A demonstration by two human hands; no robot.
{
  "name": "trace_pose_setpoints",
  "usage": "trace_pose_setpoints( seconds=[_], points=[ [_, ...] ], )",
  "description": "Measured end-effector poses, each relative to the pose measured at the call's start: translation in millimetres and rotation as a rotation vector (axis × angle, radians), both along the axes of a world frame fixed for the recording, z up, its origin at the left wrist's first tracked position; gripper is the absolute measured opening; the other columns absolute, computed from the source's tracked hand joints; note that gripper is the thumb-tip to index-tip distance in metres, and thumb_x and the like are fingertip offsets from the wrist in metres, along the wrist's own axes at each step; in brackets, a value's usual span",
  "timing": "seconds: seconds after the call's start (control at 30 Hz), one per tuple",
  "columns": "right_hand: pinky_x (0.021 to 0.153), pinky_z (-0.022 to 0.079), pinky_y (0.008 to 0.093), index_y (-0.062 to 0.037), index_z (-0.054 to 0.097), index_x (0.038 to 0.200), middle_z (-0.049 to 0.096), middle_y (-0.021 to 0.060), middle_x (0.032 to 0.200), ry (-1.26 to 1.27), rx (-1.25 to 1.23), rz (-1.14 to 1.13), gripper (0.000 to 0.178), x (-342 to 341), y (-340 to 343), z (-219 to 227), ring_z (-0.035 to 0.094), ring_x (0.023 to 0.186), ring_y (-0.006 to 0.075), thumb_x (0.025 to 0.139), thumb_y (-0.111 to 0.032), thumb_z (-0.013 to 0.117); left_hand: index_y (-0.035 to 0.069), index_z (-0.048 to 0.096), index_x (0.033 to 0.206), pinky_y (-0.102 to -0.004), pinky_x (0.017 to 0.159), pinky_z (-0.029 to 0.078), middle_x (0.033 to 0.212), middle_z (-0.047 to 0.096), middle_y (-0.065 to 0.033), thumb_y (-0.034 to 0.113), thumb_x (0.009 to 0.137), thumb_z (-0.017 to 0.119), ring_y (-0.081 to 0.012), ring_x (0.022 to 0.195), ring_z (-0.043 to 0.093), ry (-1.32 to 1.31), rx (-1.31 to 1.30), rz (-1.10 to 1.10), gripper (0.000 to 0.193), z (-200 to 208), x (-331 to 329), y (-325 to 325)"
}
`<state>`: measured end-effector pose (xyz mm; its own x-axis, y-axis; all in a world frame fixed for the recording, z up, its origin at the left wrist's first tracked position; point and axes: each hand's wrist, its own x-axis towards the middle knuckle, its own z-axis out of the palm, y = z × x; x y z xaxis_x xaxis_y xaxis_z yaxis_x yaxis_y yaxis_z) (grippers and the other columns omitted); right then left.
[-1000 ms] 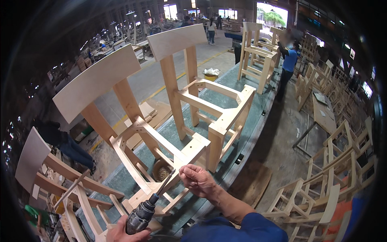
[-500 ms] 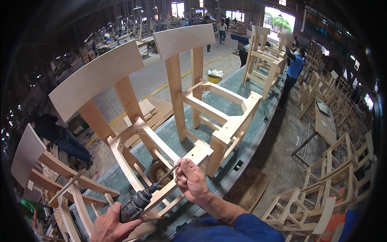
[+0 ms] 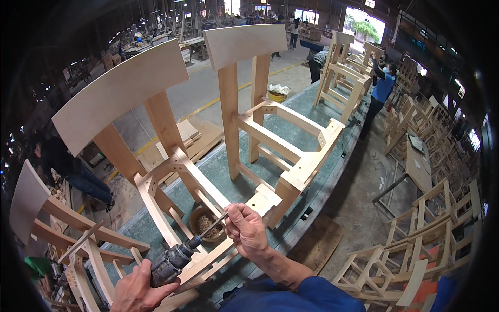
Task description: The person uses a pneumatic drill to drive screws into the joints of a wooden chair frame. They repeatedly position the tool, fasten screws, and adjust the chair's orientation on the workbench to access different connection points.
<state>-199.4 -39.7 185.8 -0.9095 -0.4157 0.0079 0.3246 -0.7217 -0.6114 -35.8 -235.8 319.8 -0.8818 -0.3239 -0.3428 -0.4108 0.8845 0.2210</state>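
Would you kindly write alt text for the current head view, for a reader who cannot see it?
A left hand grips a dark power drill, its long bit reaching to the closed right hand above a wooden chair frame on a green bench. More chair frames stand farther along, beside a person in a blue top.

Long green bench [image 3: 215,171] runs 7 to 1 o'clock, wooden chair frames [image 3: 165,122] all along it (oh, and a brown bowl [image 3: 213,238] around 7).

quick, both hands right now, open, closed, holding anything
Left hand: closed, holding the power driver.
Right hand: closed at the tip of the bit; anything pinched cannot be told.
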Motion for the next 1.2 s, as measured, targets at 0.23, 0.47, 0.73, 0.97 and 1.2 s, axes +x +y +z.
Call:
trace_pose_setpoints(
  seconds=[0.23,0.47,0.73,0.97,1.2],
  points=[
    [0.045,0.032,0.0165,-0.0027,0.058,0.114,0.051,-0.0034,0.073,-0.154,0.022,0.269,0.023,0,10,6,0.040,0.054,0.0018,0.100,-0.021,0.055,-0.005,0.035,0.128,-0.0441,0.049,0.048,0.078,0.057,-0.0225,0.044,0.067,0.085,-0.0385,0.061,0.061,0.521,-0.176,-0.521,0.092,-44,2,-58],
    [0.044,0.033,0.0154,-0.0027,0.050,0.129,0.060,0.0039,0.091,-0.211,0.022,-0.141,0.033,-19,89,-5,0.042,0.056,0.0013,0.097,-0.007,0.047,0.003,0.054,0.120,-0.0396,0.045,0.045,0.092,0.052,-0.0163,0.043,0.080,0.072,-0.0266,0.064,0.057,0.237,-0.197,-0.574,0.060,-60,-35,-92],
    [0.039,0.030,0.0154,-0.0047,0.050,0.120,0.057,0.0032,0.086,-0.115,0.010,-0.179,0.022,-48,141,-29,0.039,0.053,0.0028,0.105,-0.019,0.041,0.036,0.059,0.114,-0.0368,0.046,0.047,0.101,0.049,-0.0130,0.041,0.080,0.069,-0.0259,0.072,0.057,0.189,-0.182,-0.838,0.037,-67,-37,-108],
    [0.038,0.029,0.0160,-0.0044,0.050,0.121,0.053,0.0014,0.075,0.029,0.284,-0.181,0.025,-85,105,-18,0.036,0.050,0.0027,0.106,-0.021,0.039,0.009,0.054,0.121,-0.0354,0.044,0.050,0.089,0.056,-0.0201,0.044,0.088,0.061,-0.0274,0.066,0.063,0.129,-0.103,-0.875,0.048,-76,-32,-116],
    [0.043,0.026,0.0156,-0.0026,0.057,0.114,0.049,-0.0016,0.071,0.376,0.686,-0.186,0.022,-137,71,-23,0.033,0.052,0.0009,0.104,-0.018,0.046,-0.007,0.047,0.114,-0.0402,0.048,0.053,0.078,0.058,-0.0253,0.046,0.094,0.053,-0.0339,0.062,0.064,-0.188,0.201,-0.482,0.057,-64,-41,-109]
  ],
)
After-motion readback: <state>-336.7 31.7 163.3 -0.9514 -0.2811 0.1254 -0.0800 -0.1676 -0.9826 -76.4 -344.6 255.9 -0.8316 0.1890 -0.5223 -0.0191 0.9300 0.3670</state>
